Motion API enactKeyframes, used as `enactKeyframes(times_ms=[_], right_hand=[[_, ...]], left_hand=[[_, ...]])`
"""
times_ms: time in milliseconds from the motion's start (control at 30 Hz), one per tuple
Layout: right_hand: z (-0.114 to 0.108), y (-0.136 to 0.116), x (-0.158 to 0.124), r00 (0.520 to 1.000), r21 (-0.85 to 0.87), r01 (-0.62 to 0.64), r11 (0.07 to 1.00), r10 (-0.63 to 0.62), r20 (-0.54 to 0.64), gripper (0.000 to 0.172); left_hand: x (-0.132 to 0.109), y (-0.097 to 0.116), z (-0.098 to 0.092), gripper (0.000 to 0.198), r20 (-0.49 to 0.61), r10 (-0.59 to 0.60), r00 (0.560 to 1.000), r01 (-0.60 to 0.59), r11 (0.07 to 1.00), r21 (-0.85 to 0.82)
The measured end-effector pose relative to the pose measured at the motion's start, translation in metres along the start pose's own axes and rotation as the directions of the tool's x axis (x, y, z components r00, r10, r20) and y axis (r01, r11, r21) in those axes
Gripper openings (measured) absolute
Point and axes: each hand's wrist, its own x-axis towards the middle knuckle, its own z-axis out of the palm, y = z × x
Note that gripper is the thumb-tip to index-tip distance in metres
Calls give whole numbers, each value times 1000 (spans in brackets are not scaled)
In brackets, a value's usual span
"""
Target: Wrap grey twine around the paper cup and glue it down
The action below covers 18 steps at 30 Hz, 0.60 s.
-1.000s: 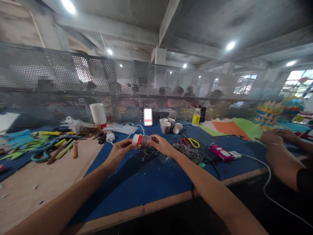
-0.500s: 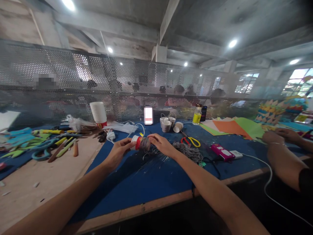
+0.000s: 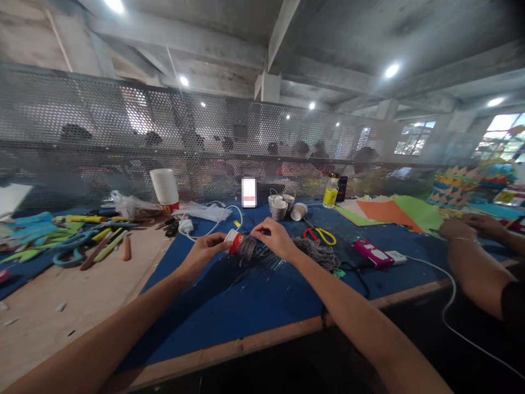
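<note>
My left hand (image 3: 203, 253) grips a red and white paper cup (image 3: 233, 241), tilted on its side with one end pointing right. Grey cord (image 3: 246, 249) is wrapped around the cup's right part. Just above the wrapped end, my right hand (image 3: 274, 237) is closed in a pinch, apparently on a thin strand of the cord that is hard to make out. Under and beyond my right wrist lies a loose heap of grey cord (image 3: 320, 254) on the blue table mat (image 3: 213, 317).
Behind are grey cord-covered cups (image 3: 279, 209), scissors (image 3: 326, 236) and a yellow-liquid bottle (image 3: 330, 192). Stacked paper cups (image 3: 164, 189) and tools (image 3: 98, 246) stand left. A magenta box (image 3: 372, 254) with a white cable lies right, near another person's arms (image 3: 471, 262).
My right hand has lifted slightly off the wrapped cord and its fingers have drawn into a pinch. The cup has shifted a little right and tipped downward at its wrapped end.
</note>
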Motion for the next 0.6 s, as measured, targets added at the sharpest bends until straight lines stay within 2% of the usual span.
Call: enactKeyframes(times_ms=[300,600], right_hand=[[1,-3,1,998,26,14,1000,-12,-54,15],[2,-2,-1,999,29,17,999,-16,-37,12]], left_hand=[[-3,4,4,25,72,23,997,-28,998,56],[-3,1,3,20,102,17,995,-17,1000,0]])
